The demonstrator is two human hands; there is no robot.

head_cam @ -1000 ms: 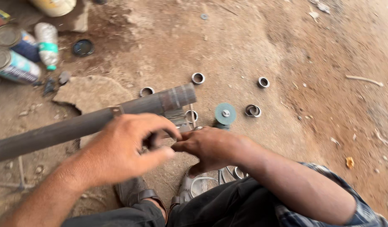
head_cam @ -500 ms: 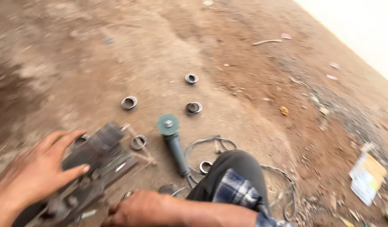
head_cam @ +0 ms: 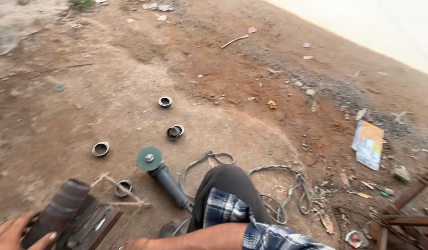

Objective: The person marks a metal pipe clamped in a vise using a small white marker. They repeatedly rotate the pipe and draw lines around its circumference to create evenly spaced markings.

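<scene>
My left hand (head_cam: 8,235) sits at the bottom left corner, fingers wrapped on the side of a dark rusty pipe (head_cam: 61,210). The pipe rests on a metal angle-iron frame (head_cam: 96,224). My right forearm (head_cam: 191,238) in a blue plaid sleeve crosses the bottom edge toward the frame; its hand is cut off below the picture. An angle grinder (head_cam: 165,178) with a green disc (head_cam: 149,159) lies on the dirt just right of the pipe, beside my dark-trousered knee (head_cam: 228,185).
Short metal rings lie on the dirt: one (head_cam: 100,149) left of the grinder, one (head_cam: 123,187) by the frame, two farther off (head_cam: 175,132) (head_cam: 165,102). The grinder's cable (head_cam: 281,196) loops right of the knee. A printed paper (head_cam: 368,144) and rusty bars (head_cam: 399,217) lie at right.
The view has swung away from the pipe toward open ground at right. My left hand has slipped to the bottom left corner, and my right hand has dropped out of the picture.
</scene>
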